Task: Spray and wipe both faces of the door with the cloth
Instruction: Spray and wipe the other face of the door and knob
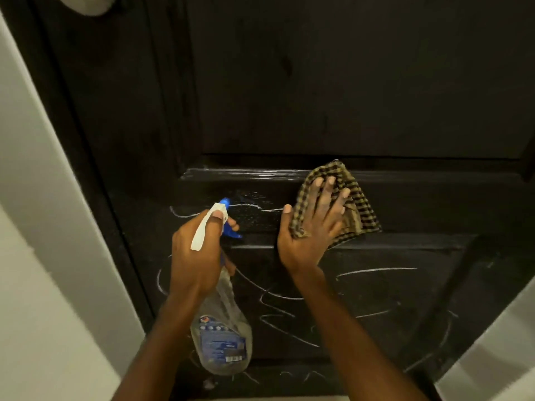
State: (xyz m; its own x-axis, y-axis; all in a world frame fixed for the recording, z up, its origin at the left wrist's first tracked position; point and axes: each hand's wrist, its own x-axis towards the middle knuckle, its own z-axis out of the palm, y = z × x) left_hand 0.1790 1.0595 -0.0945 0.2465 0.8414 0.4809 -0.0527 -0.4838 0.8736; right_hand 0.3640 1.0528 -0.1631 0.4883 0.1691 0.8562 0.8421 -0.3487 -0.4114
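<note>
A dark wooden door point(318, 96) fills the view, with white chalk scribbles point(289, 299) across its lower panel and wet spray drops on the middle rail. My left hand point(197, 256) grips the neck of a clear spray bottle point(223, 337) with a white and blue trigger head, nozzle aimed at the door. My right hand point(312, 227) presses a tan and black checked cloth point(356, 206) flat against the middle rail, fingers spread straight over it.
A white wall point(34, 227) runs along the left of the door frame. Another pale wall or surface point(498, 351) shows at the lower right. A round pale object point(86, 4) sits at the top left edge.
</note>
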